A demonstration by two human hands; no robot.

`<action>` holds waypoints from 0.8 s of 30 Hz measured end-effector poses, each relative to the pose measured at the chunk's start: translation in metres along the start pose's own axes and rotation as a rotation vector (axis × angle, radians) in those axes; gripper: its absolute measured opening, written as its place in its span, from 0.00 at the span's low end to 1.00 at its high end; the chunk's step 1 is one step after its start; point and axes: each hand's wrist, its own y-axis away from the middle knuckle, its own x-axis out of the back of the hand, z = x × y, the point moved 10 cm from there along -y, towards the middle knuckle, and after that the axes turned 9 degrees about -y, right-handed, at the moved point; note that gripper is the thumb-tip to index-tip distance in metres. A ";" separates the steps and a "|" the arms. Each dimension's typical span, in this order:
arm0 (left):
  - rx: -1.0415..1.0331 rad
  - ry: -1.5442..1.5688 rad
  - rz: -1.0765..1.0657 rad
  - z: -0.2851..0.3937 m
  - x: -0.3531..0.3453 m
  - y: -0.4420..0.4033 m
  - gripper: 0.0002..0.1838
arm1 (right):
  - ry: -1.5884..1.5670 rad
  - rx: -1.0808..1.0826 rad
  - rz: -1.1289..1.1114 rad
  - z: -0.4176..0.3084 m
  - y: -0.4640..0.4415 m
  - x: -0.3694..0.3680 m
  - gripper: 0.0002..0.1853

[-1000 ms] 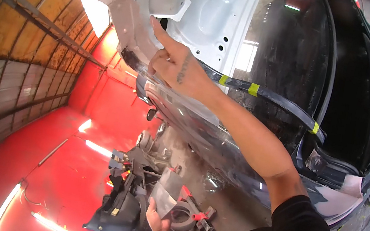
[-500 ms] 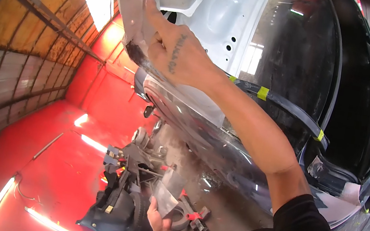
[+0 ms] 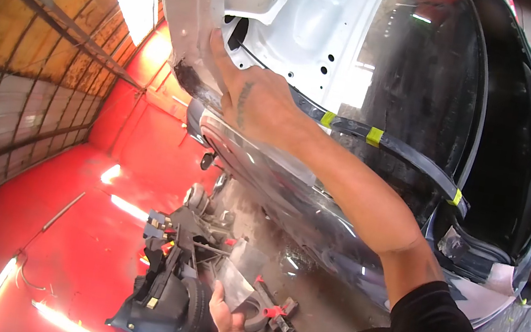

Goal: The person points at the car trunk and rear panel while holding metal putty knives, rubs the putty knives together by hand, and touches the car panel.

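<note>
My right hand (image 3: 258, 102) reaches out over the car with its back to me. Its index finger is stretched out and its tip lies on a grey, primer-coloured body panel (image 3: 191, 19); the other fingers curl under and are partly hidden. Nothing shows in that hand. Below the panel edge is a dark, scuffed patch (image 3: 189, 79). Lower down, away from the car, my left hand (image 3: 229, 315) is closed on a folded grey sheet (image 3: 235, 282), its thumb along the near edge. What the sheet is made of I cannot make out.
A dark trim strip (image 3: 410, 154) with yellow tape (image 3: 373, 136) runs along the car beside a white inner panel (image 3: 309, 20). Loose black car parts (image 3: 161, 295), a tyre (image 3: 197, 312) and a stand with red pieces (image 3: 275, 311) lie on the floor. A red wall (image 3: 11, 195) rises at left.
My right index finger has slid down along the grey panel, and the hand has shifted slightly with it. My left hand keeps the grey sheet in about the same place.
</note>
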 end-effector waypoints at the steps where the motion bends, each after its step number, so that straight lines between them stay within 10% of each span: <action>1: -0.004 0.001 -0.004 0.001 -0.002 0.001 0.24 | 0.025 0.009 0.021 -0.001 0.001 0.004 0.44; 9: -0.034 0.074 -0.041 0.003 -0.025 0.007 0.24 | -0.226 0.058 0.109 -0.013 0.049 0.015 0.29; 24: 0.088 0.384 -0.382 -0.036 -0.016 -0.036 0.20 | -0.747 -0.433 -0.693 -0.005 0.289 -0.189 0.50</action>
